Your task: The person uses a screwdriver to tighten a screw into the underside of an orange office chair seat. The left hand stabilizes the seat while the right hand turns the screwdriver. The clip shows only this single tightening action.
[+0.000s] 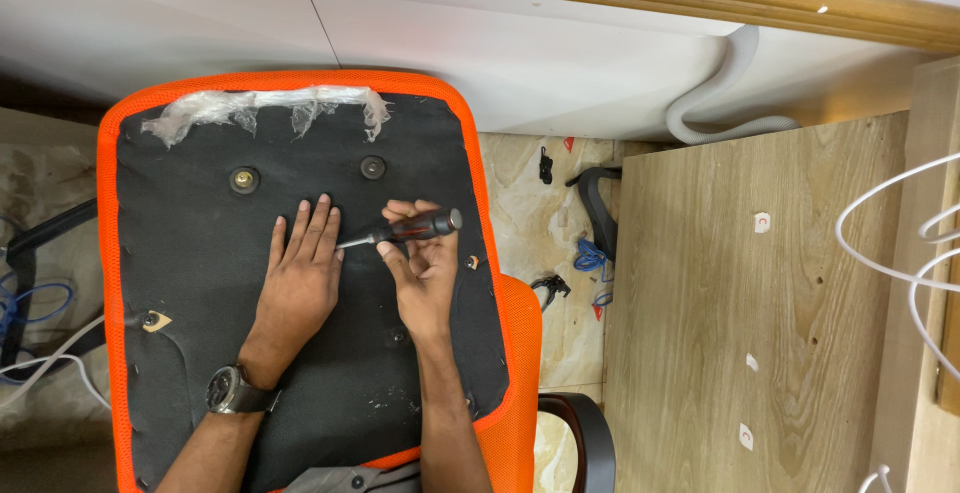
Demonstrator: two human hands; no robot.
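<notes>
Upturned chair seat: flat underside covered in black fabric, slightly fuzzy, dusty flecks near the lower edge, bordered by bright orange mesh with rounded corners. Crinkled clear plastic wrap bunched along the top edge. Two round dark metal bolt fittings sit in the upper part of the black panel; a small tan-edged hole with fabric cut open shows at the left side, another small one at the right edge.

Left hand lies flat, palm down, fingers spread and pressing on the black fabric, holding nothing. Dark round wristwatch on that wrist.

Right hand has its grip closed around a screwdriver: black and red moulded handle with grey end cap, thin shiny steel shaft pointing left. The shaft tip ends right at the left hand's fingers, near the centre of the seat; cannot tell if the tip touches them.

Around: beige marble-pattern floor, light woodgrain board with small white stickers at right, white ribbed hose curving along the wall, black plastic chair parts and blue wire bits on the floor, white cable loops at far right.
</notes>
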